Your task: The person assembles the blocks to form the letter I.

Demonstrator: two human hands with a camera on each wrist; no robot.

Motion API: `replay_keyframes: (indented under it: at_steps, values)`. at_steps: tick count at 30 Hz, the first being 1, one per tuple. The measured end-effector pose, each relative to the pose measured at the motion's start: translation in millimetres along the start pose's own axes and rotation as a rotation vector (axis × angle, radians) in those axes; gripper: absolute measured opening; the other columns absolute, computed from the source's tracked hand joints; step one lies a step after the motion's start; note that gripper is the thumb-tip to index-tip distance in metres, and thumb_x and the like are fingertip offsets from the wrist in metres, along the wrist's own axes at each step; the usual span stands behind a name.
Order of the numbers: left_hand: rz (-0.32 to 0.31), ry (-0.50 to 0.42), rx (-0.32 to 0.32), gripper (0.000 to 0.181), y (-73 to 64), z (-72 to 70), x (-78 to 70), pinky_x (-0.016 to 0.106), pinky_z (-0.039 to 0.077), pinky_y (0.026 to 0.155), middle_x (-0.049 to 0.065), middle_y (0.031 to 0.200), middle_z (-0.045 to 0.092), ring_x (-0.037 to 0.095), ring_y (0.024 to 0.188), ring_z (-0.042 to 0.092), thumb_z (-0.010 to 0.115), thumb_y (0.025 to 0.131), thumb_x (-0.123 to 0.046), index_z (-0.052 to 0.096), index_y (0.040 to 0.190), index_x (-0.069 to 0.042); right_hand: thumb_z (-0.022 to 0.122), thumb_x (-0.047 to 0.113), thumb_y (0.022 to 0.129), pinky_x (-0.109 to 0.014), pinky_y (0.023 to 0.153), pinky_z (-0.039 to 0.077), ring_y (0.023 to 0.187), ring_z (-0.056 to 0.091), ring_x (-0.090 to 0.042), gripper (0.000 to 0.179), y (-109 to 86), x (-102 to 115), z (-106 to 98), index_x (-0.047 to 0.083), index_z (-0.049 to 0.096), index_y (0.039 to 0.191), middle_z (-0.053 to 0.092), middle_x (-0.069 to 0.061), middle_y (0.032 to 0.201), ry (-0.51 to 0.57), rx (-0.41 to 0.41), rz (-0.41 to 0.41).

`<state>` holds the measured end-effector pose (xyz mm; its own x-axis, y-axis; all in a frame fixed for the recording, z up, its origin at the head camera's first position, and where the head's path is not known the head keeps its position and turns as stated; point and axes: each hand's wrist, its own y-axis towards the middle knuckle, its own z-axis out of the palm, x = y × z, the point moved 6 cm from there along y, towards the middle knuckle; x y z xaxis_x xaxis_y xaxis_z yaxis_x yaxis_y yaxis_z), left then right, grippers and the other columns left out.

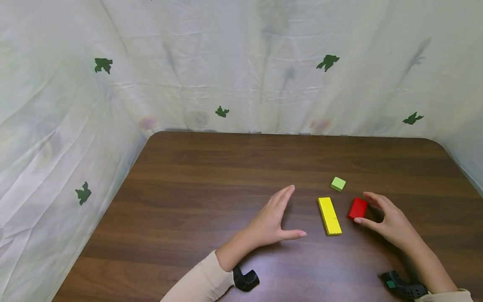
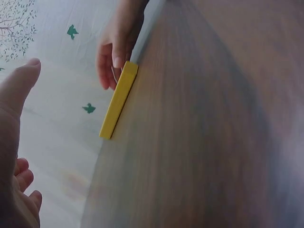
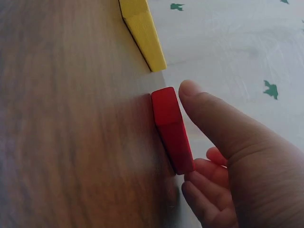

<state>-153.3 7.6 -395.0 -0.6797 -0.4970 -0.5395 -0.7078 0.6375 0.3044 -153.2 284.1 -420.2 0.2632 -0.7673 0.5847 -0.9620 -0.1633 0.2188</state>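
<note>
In the head view a yellow rectangular block (image 1: 330, 216) lies lengthwise on the brown table, between the two hands. To its left is my left hand (image 1: 269, 220), thumb and fingers spread apart and holding nothing. A shorter red block (image 1: 357, 208) lies right of the yellow one. My right hand (image 1: 390, 222) is around the red block's right side, thumb at its near end and fingers by its far end. In the right wrist view a slim gap shows between the thumb (image 3: 190, 89) and the red block (image 3: 171, 126); fingertip contact at the far end is unclear.
A small light green block (image 1: 338, 183) lies beyond the yellow and red ones. The wood-grain table (image 1: 181, 197) has a pale curtain (image 1: 241, 63) with green bird shapes behind it and at its sides. Black wrist devices (image 1: 246, 280) are on both forearms.
</note>
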Motion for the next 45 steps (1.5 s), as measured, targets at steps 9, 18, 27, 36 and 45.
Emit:
replay_keyframes:
  at_steps: [9, 18, 27, 36, 45]
  values:
    - [-0.026, -0.024, 0.044, 0.100, 6.4, 14.7, -4.4, 0.034, 0.022, 0.104, 0.007, 0.146, 0.017, 0.014, 0.132, 0.015, 0.064, 0.074, -0.054, 0.008, 0.144, -0.010, 0.078, 0.031, 0.069, -0.053, 0.079, 0.039, 0.099, 0.050, -0.040, 0.073, -0.3, -4, 4, -0.001, 0.043, 0.124, 0.046, -0.020, 0.116, -0.013, 0.048, 0.031]
    - [-0.026, -0.028, 0.101, 0.098, 12.3, 31.0, -5.5, 0.032, 0.023, 0.103, 0.006, 0.147, 0.017, 0.013, 0.132, 0.015, 0.063, 0.074, -0.055, 0.013, 0.143, -0.006, 0.078, 0.030, 0.068, -0.046, 0.077, 0.042, 0.096, 0.051, -0.038, 0.070, -1.2, -6, 5, -0.001, 0.045, 0.121, 0.049, -0.019, 0.111, -0.030, 0.039, 0.014]
    - [-0.032, 0.020, 0.142, 0.099, 22.1, 45.0, -11.1, 0.029, 0.022, 0.103, 0.005, 0.146, 0.019, 0.012, 0.132, 0.016, 0.062, 0.073, -0.058, 0.015, 0.143, -0.006, 0.079, 0.030, 0.067, -0.026, 0.074, 0.042, 0.095, 0.051, -0.035, 0.068, -1.5, -6, 5, 0.001, 0.047, 0.120, 0.050, -0.017, 0.110, -0.038, 0.028, 0.006]
    - [-0.062, 0.071, 0.161, 0.102, 32.8, 62.1, -15.8, 0.028, 0.024, 0.102, 0.004, 0.145, 0.020, 0.013, 0.131, 0.019, 0.060, 0.071, -0.062, 0.015, 0.143, -0.005, 0.078, 0.032, 0.069, -0.052, 0.076, 0.040, 0.098, 0.049, -0.037, 0.069, -0.6, -5, 6, -0.001, 0.047, 0.121, 0.049, -0.019, 0.113, -0.043, 0.041, 0.020]
    - [-0.126, 0.111, 0.164, 0.102, 37.5, 69.6, -15.6, 0.029, 0.027, 0.101, 0.003, 0.144, 0.024, 0.015, 0.129, 0.025, 0.061, 0.070, -0.064, 0.019, 0.142, -0.006, 0.078, 0.032, 0.069, -0.050, 0.075, 0.040, 0.098, 0.049, -0.036, 0.068, -0.5, -4, 6, 0.000, 0.047, 0.121, 0.049, -0.019, 0.112, -0.049, 0.041, 0.017]
